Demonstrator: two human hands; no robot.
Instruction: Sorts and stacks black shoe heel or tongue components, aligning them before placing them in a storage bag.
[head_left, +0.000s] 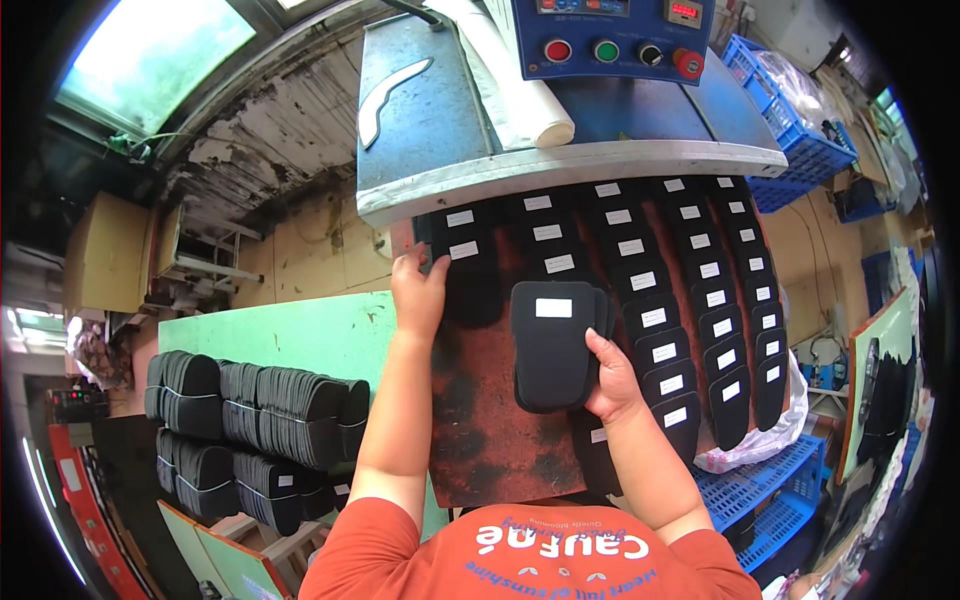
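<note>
My right hand [612, 378] is closed on the right edge of a small stack of black pads [552, 358], flat and rounded like short insoles, with a white label on the top one. The stack is held over the reddish-brown worktable [470, 430]. At the table's far left, my left hand [418, 292] has its thumb and fingers at the edge of a labelled black pad [474, 292]. Rows of overlapping black pads [656, 345], each with a white label, cover the table's middle and right.
Behind the table stands a blue machine bed [420, 110] with a white roll [540, 115] and a control box [610, 50]. Tied bundles of black pads [300, 405] lie on a green board [300, 325] at left. Blue crates [765, 490] stand at right.
</note>
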